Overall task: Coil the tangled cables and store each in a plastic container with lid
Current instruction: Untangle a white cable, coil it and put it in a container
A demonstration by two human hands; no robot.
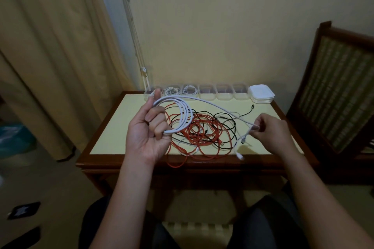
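My left hand [148, 133] grips several loops of a white cable [185, 113] above the table, palm toward me. From the coil the same cable runs right to my right hand [270, 129], which pinches it near its end; a white plug dangles below. A tangle of red and black cables [204, 133] lies on the table [113, 127] under both hands. Along the far edge stands a row of clear plastic containers [206, 92]; two on the left hold coiled white cables. A stack of white lids [261, 93] sits at the row's right end.
A wooden chair [338, 91] with a woven back stands right of the table. A curtain [50, 56] hangs at the left, and the wall is just behind the containers. One red cable loop [176, 162] hangs over the table's near edge.
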